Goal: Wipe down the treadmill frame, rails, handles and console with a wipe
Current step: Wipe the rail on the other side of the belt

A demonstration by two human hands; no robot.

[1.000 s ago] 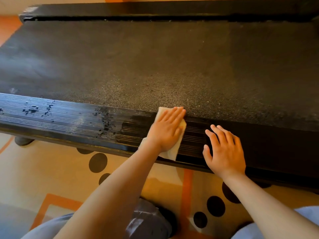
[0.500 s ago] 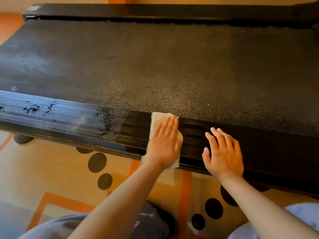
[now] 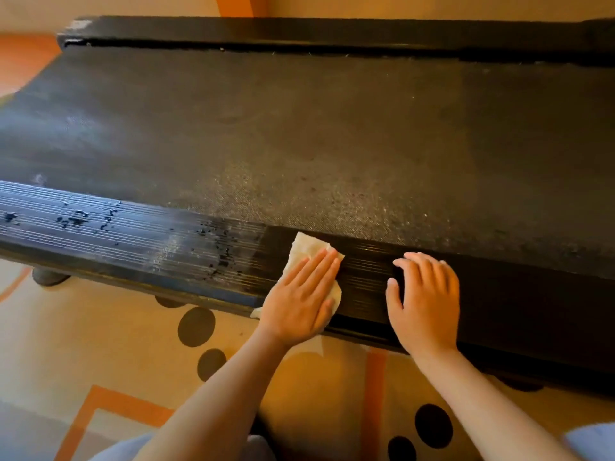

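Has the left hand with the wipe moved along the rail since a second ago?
Yes. The left hand and wipe slid left along the side rail, nearer the wet droplets, and back from the belt.

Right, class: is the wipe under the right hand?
No: the left hand presses the wipe on the near rail; the right hand rests bare beside it.

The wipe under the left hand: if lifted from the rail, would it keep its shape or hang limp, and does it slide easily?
Probably limp: the wipe lies creased and a corner droops over the near edge of the rail. It should slide easily, since the ribbed surface looks wet with droplets.
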